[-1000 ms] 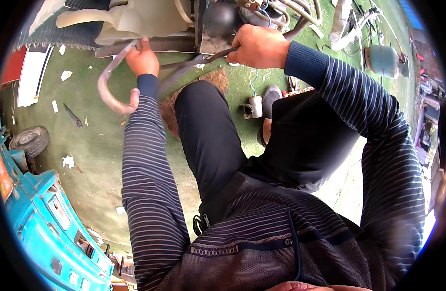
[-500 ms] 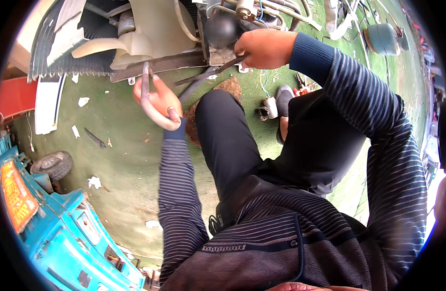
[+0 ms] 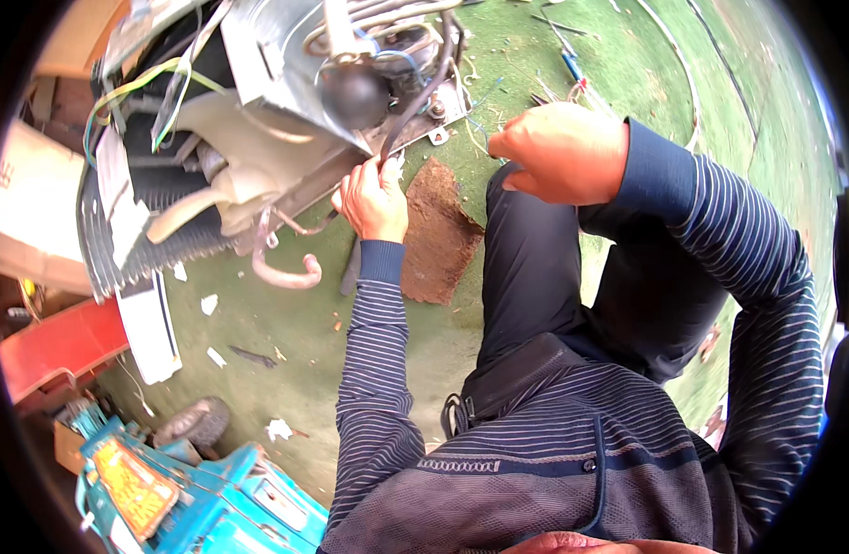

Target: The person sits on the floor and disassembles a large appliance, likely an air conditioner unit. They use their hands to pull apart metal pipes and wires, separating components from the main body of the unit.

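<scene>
My left hand (image 3: 374, 203) is closed around a dark tube (image 3: 413, 113), which runs from the fist up over the machine. Beside that hand hangs a bent, pinkish-brown pipe (image 3: 284, 275) with a hooked end. The opened machine holds a pale plastic fan (image 3: 249, 171), a round black part (image 3: 355, 95) and several bent metal tubes (image 3: 378, 17). Above my knee, apart from the machine, is my right hand (image 3: 568, 152) with fingers curled in. Whatever it may hold is hidden under the fingers.
A rusty brown slab (image 3: 438, 231) lies on the green floor between machine and knee. Left are a red panel (image 3: 64, 346), a white strip (image 3: 150, 332) and a blue vehicle-like body (image 3: 258, 503). A blue-handled tool (image 3: 570, 65) and loose wires lie beyond my right hand.
My view has shifted. My left hand has come off the bent pipe and now grips the dark tube near the machine's edge. My right hand has left the dark tube and drawn back.
</scene>
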Tool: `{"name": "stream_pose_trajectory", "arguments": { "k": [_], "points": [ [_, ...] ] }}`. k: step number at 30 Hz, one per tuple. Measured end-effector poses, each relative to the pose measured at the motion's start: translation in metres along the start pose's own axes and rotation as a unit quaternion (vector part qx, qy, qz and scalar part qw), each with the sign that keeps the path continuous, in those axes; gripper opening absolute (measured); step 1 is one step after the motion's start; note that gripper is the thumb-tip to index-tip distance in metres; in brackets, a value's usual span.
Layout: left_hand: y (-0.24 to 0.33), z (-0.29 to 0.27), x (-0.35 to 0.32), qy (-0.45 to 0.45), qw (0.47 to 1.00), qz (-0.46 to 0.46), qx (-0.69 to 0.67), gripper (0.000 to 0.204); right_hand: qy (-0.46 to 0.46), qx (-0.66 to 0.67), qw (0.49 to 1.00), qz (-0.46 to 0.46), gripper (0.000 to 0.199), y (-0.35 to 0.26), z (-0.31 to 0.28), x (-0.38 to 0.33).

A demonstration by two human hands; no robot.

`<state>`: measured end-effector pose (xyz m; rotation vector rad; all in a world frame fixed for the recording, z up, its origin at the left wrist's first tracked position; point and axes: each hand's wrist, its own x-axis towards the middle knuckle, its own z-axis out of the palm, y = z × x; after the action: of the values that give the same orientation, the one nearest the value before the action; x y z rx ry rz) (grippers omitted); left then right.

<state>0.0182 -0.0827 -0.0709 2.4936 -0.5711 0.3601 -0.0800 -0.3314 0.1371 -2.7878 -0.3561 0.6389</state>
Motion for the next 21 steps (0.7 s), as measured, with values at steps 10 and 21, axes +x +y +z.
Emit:
{"name": "stream_pose_trajectory", "arguments": {
  "k": [10,21],
  "points": [
    [0.001,0.007,0.0,0.003,0.999,-0.017,0.044,0.028,-0.006,0.015,0.991,0.131,0.028,0.066,0.094,-0.108],
    [0.005,0.01,-0.005,0.007,0.999,-0.031,0.032,0.038,0.066,0.112,0.972,0.195,0.025,0.108,0.165,-0.103]
  ]
}}
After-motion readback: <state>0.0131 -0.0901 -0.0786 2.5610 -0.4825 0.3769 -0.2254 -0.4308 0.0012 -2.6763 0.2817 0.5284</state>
